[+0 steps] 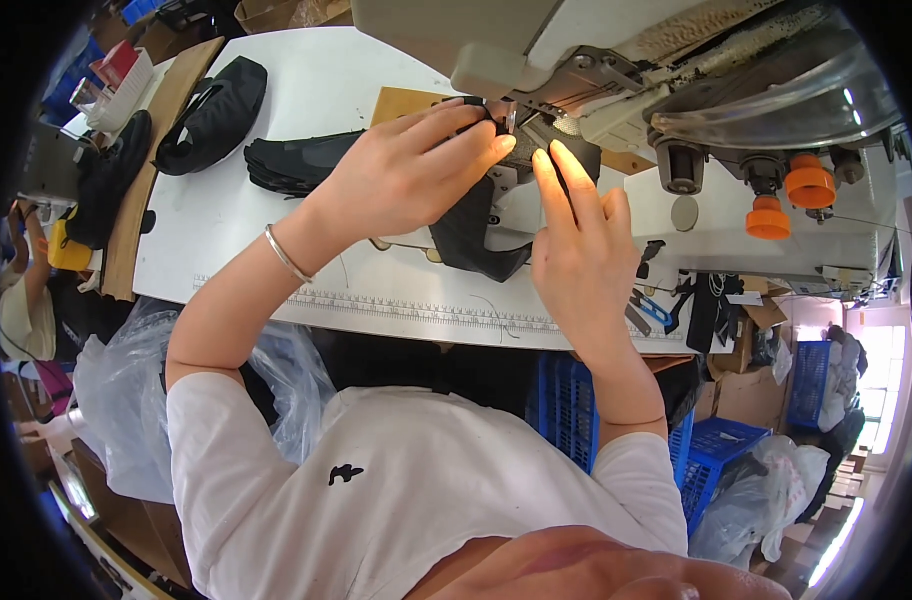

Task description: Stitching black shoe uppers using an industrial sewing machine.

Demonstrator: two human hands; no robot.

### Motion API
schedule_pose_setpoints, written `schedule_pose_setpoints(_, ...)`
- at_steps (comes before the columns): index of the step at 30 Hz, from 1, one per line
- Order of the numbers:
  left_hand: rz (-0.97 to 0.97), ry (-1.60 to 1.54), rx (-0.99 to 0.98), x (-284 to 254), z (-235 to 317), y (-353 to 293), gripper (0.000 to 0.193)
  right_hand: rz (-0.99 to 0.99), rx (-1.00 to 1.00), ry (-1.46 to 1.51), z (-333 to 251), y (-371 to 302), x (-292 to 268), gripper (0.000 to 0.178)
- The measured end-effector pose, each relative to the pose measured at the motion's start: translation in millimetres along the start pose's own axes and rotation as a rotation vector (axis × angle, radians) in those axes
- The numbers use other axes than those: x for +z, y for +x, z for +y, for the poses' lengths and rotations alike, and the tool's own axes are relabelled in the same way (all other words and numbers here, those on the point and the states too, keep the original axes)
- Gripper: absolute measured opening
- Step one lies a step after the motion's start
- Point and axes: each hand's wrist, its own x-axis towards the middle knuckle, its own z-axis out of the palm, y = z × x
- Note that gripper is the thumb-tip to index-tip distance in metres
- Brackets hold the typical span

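Observation:
A black fabric piece (468, 238), which looks like part of a shoe upper, lies under the needle area of a sewing machine (536, 75). One strip of it curves down over the near side of the machine bed. My left hand (416, 165) is closed on the piece's far left edge by the presser foot, fingertips partly hidden. Two fingers of my right hand (588, 245) stretch forward and rest flat on the piece just right of the needle, lit by the machine lamp. Left of my left hand lies a stack of black fabric pieces (301, 162).
A sewn black shoe upper (216, 115) sits at the table's far left, beside a wooden board (166, 170). Blue-handled snips (651, 308) lie to the right. Orange knobs (768, 218) hang from the machine. Blue crates (721, 450) and plastic bags (126, 400) stand below.

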Motion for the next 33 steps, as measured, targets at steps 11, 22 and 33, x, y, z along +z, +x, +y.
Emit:
schedule_pose_setpoints(11,0.040,-0.243,0.014,4,-24,-5,0.039,0.011,0.056,-0.047,-24,7,-1,0.061)
schedule_pose_setpoints(22,0.112,-0.287,-0.143,13,-18,-5,0.025,0.016,0.038,-0.006,-8,15,2,0.058)
schedule_pose_setpoints(33,0.090,-0.353,-0.177,14,-22,-7,0.027,0.029,0.069,-0.054,-19,13,6,0.059)
